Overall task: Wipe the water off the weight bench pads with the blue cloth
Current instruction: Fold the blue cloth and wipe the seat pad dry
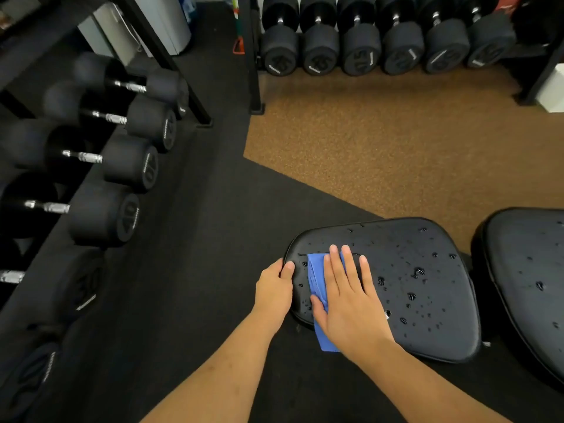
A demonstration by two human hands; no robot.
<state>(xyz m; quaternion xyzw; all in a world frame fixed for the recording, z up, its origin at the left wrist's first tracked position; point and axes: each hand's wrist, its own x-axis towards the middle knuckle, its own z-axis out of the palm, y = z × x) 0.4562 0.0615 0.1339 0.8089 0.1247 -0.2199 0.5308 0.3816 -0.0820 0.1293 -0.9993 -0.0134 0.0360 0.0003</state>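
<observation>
Wet pad (412,270): right hand (351,297) flat, pressing blue cloth (316,276).

A row of black round-headed dumbbells (100,166) with knurled steel handles lies on a rack to the left of and beyond the grip, the nearer ones blurred. Straight ahead and far off, a second row of dumbbells (381,41) sits end-on along the wall, above a patch of brown speckled flooring (396,141). Black rubber matting (198,239) covers the ground below and to the left. A black upright post (253,56) stands between the two racks, with a grey cylindrical bin (171,22) further left.
</observation>
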